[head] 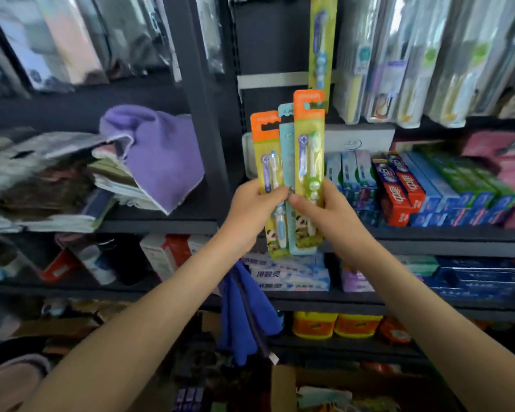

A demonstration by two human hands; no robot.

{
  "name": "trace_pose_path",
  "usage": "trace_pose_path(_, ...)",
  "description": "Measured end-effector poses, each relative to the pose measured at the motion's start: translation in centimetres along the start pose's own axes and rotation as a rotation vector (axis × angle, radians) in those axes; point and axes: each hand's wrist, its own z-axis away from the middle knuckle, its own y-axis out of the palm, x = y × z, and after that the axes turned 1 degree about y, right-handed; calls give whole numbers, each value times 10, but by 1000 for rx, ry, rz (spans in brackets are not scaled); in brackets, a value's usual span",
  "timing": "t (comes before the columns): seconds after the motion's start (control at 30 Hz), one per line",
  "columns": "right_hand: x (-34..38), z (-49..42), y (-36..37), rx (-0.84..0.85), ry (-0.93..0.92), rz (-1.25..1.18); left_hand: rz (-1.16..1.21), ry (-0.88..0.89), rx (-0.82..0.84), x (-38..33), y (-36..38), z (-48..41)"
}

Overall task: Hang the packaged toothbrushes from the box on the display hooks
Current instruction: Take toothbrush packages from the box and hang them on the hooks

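Both hands hold a small fan of three toothbrush packs upright in front of the shelving. My left hand [254, 208] grips the left pack [265, 150], orange-topped with a blue brush, and a pale blue pack [286, 156] stands behind it. My right hand [318, 208] pinches the right pack [308, 138], orange-topped with a green brush. One matching pack [321, 46] hangs on a hook above them. Part of a cardboard box [283, 388] shows at the bottom of the view.
Rows of packaged toothbrushes [422, 60] hang at the upper right. Toothpaste boxes [428, 188] fill the shelf to the right. A purple towel [158, 150] and folded cloths lie on the left shelf. A blue cloth [244, 316] hangs below my hands.
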Motion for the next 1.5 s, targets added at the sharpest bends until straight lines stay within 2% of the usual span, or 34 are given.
trace_pose_path(0.23, 32, -39, -10, -133, -101, 50, 68, 87, 4, -35, -26, -40)
trace_pose_path(0.37, 54, -56, -36, -215, -228, 227, 104, 155, -3, -61, -36, -56)
trace_pose_path(0.6, 89, -92, -68, -266, -345, 589, -41, 344, -109, -111, -44, -85)
trace_pose_path(0.77, 109, -118, -75, -265, -333, 717, -20, 362, -150, -121, -40, -99)
trace_pose_path(0.97, 112, -146, -72, -347, -262, 663, -90, 374, -168, -117, -39, -107)
trace_pose_path(1.1, 110, -160, -64, -344, -216, 590, -127, 378, -192, -116, -38, -108)
trace_pose_path(1.27, 109, -175, -53, -341, -108, 630, -85, 347, -169, -117, -36, -104)
trace_pose_path(1.37, 109, -171, -46, -421, -168, 769, -59, 334, -133, -112, -33, -99)
trace_pose_path(1.43, 113, -158, -38, -432, -271, 643, -60, 333, -114, -109, -32, -96)
trace_pose_path(1.5, 118, -144, -32, -244, -304, 251, -47, 336, -81, -109, -29, -94)
